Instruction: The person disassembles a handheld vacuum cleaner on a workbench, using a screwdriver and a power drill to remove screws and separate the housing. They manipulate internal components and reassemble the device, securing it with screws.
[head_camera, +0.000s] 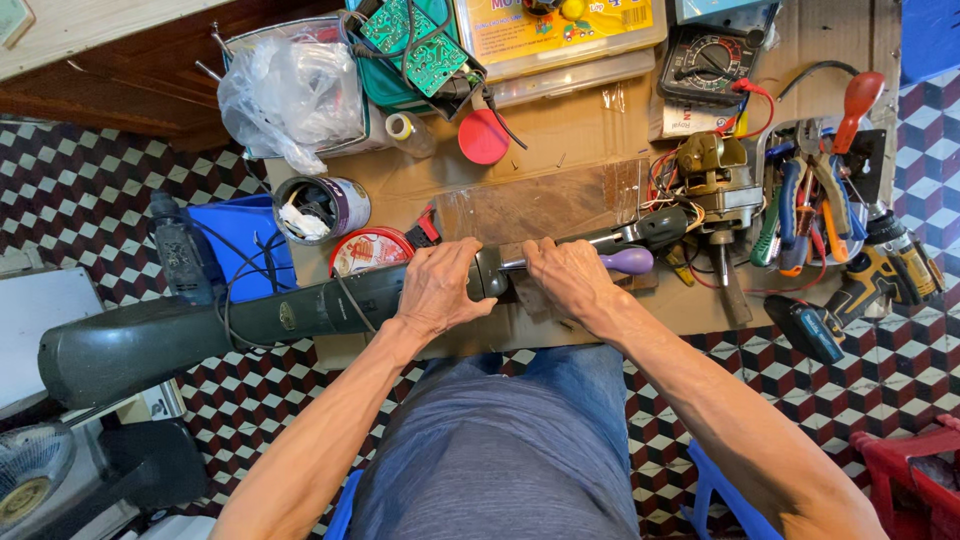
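My left hand (437, 290) is wrapped shut around the near end of a long dark grey plastic fan column (250, 325), which runs off past my left wrist, across my lap, to a wide base. My right hand (570, 280) is closed over a purple-handled screwdriver (627, 261), whose rounded handle end pokes out just beyond my knuckles. Between the two hands a short metal shaft (512, 259) shows; I cannot make out where the tool's tip meets it, since my fingers cover that spot. A black tube (640, 230) continues beyond my right hand. Under both hands lies a brown cardboard sheet (560, 130). A red round tin lid (371, 250) sits just past my left hand.
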